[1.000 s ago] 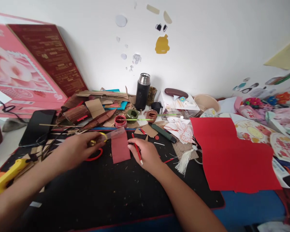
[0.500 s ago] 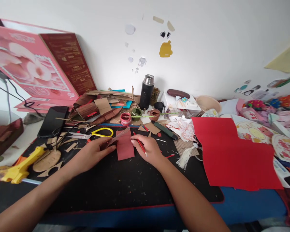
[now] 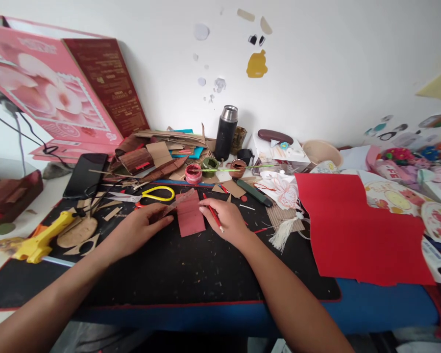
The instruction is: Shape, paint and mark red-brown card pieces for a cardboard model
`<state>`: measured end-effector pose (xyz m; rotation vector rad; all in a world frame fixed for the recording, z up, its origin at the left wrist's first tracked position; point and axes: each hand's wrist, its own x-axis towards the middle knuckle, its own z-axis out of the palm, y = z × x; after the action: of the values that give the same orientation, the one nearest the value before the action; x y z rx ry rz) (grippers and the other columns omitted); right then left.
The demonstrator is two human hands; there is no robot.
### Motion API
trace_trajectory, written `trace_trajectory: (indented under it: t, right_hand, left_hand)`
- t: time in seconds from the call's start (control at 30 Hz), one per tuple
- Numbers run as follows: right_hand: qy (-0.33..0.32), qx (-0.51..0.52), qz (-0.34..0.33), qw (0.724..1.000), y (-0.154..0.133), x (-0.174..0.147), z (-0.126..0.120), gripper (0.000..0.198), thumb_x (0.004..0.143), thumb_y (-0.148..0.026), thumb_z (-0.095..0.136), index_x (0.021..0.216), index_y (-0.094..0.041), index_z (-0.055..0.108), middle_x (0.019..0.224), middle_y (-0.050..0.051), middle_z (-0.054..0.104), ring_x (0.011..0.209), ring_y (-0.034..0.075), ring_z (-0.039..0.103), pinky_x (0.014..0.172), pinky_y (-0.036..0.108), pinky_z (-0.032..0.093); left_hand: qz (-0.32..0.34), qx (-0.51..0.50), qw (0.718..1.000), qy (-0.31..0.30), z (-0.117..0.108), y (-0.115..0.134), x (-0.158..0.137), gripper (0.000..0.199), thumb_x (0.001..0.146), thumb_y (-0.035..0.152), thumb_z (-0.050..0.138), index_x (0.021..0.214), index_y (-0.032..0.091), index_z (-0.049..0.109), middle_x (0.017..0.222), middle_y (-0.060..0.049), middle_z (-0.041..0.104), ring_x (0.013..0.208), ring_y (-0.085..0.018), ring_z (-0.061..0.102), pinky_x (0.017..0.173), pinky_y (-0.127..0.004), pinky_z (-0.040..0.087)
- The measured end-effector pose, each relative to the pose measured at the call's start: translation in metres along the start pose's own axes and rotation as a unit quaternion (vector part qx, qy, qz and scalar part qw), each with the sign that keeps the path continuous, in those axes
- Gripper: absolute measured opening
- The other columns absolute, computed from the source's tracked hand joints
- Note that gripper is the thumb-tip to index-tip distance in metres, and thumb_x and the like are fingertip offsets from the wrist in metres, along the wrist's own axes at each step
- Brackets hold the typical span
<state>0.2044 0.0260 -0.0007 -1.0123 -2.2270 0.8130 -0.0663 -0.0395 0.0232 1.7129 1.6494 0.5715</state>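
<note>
A small piece of dull red card (image 3: 191, 219) lies on the black mat between my hands. My left hand (image 3: 147, 223) is closed on one end of a clear ruler (image 3: 183, 200), which slants across the card's upper left part. In my right hand (image 3: 224, 218) a red pencil (image 3: 213, 214) is gripped, its back end pointing toward me. The right fingertips are at the card's right edge; whether they press on it I cannot tell. Behind my left hand lie scissors (image 3: 158, 194) with yellow handles.
Paint jars (image 3: 193, 173) and a black flask (image 3: 227, 132) stand at the back beside cardboard scraps (image 3: 159, 153). A yellow glue gun (image 3: 44, 240) and a phone (image 3: 85, 175) are at the left. Large red felt-like sheet (image 3: 360, 235) covers the right side, near a white tassel (image 3: 284, 233).
The camera view has shifted slightly, so the desk sits a little higher and to the right. My left hand and the ruler have drawn slightly left relative to the card.
</note>
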Motion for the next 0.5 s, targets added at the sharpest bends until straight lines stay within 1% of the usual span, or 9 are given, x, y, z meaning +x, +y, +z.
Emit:
trace_trajectory:
  t: [0.1, 0.17, 0.3, 0.37, 0.43, 0.5]
  right_hand:
    - [0.001, 0.025, 0.001, 1.0, 0.0, 0.001, -0.001, 0.023, 0.112, -0.032, 0.057, 0.121, -0.024, 0.077, 0.113, 0.007, 0.086, 0.104, 0.025, 0.082, 0.087, 0.033, 0.057]
    - [0.009, 0.046, 0.008, 0.999, 0.001, 0.001, -0.001, 0.023, 0.112, -0.033, 0.057, 0.12, -0.025, 0.077, 0.105, 0.005, 0.086, 0.098, 0.024, 0.082, 0.084, 0.032, 0.057]
    - [0.039, 0.096, 0.021, 0.994, 0.004, 0.002, 0.001, 0.022, 0.111, -0.034, 0.058, 0.115, -0.025, 0.078, 0.091, 0.002, 0.084, 0.086, 0.021, 0.081, 0.081, 0.031, 0.056]
    - [0.05, 0.124, 0.029, 0.991, 0.006, 0.002, 0.002, 0.023, 0.11, -0.035, 0.059, 0.113, -0.024, 0.078, 0.087, 0.001, 0.082, 0.082, 0.02, 0.079, 0.079, 0.03, 0.055]
    - [0.057, 0.14, 0.042, 0.988, 0.007, 0.002, 0.002, 0.024, 0.11, -0.036, 0.059, 0.112, -0.023, 0.079, 0.084, 0.001, 0.081, 0.08, 0.019, 0.078, 0.076, 0.029, 0.054]
    - [0.058, 0.144, 0.051, 0.987, 0.008, 0.003, 0.002, 0.025, 0.109, -0.037, 0.059, 0.112, -0.022, 0.079, 0.085, 0.002, 0.08, 0.081, 0.02, 0.077, 0.074, 0.028, 0.054]
  left_hand:
    - [-0.004, 0.052, 0.997, 0.051, -0.003, 0.001, -0.002, 0.057, 0.094, 0.073, 0.054, 0.106, 0.023, 0.078, 0.099, -0.008, 0.082, 0.086, -0.03, 0.073, 0.075, -0.036, 0.053]
    - [0.02, 0.083, 0.994, 0.073, -0.006, 0.005, 0.0, 0.052, 0.096, 0.069, 0.054, 0.105, 0.023, 0.077, 0.096, -0.007, 0.08, 0.081, -0.027, 0.071, 0.072, -0.034, 0.05]
    - [0.089, 0.14, 0.983, 0.077, -0.011, 0.015, 0.011, 0.044, 0.102, 0.06, 0.05, 0.098, 0.022, 0.071, 0.089, -0.006, 0.074, 0.075, -0.024, 0.067, 0.07, -0.033, 0.047]
    - [0.118, 0.17, 0.976, 0.071, -0.01, 0.017, 0.016, 0.042, 0.104, 0.057, 0.049, 0.098, 0.021, 0.07, 0.089, -0.006, 0.073, 0.076, -0.024, 0.067, 0.07, -0.034, 0.047]
    - [0.154, 0.196, 0.967, 0.052, -0.006, 0.017, 0.019, 0.042, 0.105, 0.057, 0.052, 0.111, 0.021, 0.071, 0.098, -0.008, 0.075, 0.082, -0.025, 0.071, 0.073, -0.035, 0.051]
    - [0.191, 0.23, 0.954, 0.022, 0.002, 0.016, 0.018, 0.048, 0.103, 0.059, 0.059, 0.131, 0.021, 0.069, 0.118, -0.011, 0.077, 0.094, -0.029, 0.075, 0.079, -0.037, 0.055]
